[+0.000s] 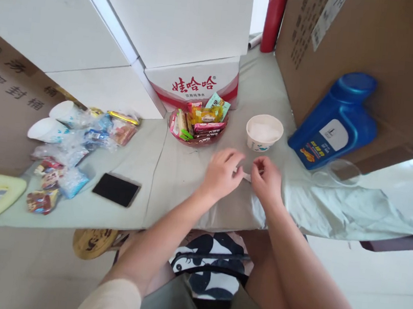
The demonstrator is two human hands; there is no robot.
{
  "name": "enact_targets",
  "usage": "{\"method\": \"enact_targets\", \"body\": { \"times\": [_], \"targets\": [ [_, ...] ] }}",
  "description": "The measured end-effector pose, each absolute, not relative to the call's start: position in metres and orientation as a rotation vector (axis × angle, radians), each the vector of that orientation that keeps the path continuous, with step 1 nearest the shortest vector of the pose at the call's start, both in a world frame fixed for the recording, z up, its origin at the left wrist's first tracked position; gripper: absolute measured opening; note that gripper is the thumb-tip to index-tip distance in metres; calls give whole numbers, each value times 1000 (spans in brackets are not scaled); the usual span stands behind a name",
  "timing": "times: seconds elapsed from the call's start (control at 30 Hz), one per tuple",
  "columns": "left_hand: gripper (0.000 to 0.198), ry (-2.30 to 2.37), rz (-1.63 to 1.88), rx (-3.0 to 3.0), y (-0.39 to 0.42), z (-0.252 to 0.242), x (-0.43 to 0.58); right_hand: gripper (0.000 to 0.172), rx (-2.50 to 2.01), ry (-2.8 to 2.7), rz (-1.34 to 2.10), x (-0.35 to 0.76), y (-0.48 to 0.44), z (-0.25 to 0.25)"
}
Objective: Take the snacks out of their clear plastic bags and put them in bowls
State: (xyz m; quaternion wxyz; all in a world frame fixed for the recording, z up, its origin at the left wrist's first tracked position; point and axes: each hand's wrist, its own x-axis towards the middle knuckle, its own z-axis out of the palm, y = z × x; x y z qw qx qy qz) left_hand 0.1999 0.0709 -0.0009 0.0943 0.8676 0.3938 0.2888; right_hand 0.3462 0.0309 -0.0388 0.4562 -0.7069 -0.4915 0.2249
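My left hand (222, 172) and my right hand (267, 180) meet over the pale green tablecloth (175, 171), fingers curled. Between them they pinch a small white item (246, 177), too small to name. Just beyond the hands stands a white paper cup (264, 132) with something white inside. Left of the cup sits a red bowl (196, 138) heaped with wrapped snacks.
A black phone (116, 189) lies to the left, with loose snack packets (69, 155) and paper cups (48, 129) further left. A blue jug (337, 121) leans against a cardboard box at right, beside a clear lid (339, 172). White cartons stand behind.
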Motion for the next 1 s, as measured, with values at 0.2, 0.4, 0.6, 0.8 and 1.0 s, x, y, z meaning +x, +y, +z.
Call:
{"method": "enact_targets", "body": {
  "times": [0.2, 0.4, 0.6, 0.8, 1.0],
  "targets": [
    [14, 1257, 1137, 2332, 40, -34, 147, 25, -2128, -1728, 282, 372, 78, -37],
    [18, 1176, 1259, 2291, 59, -35, 133, 51, -2379, -1868, 305, 399, 175, -24],
    [18, 1284, 1211, 2294, 66, -40, 108, 77, -2487, -1905, 473, 407, 205, -36],
    [18, 1264, 1226, 2263, 59, -40, 103, 61, -2273, -2004, 329, 397, 159, -31],
    [16, 1313, 1254, 2202, 61, -43, 97, 47, -1582, -2208, 220, 341, 136, -10]
  ]
}}
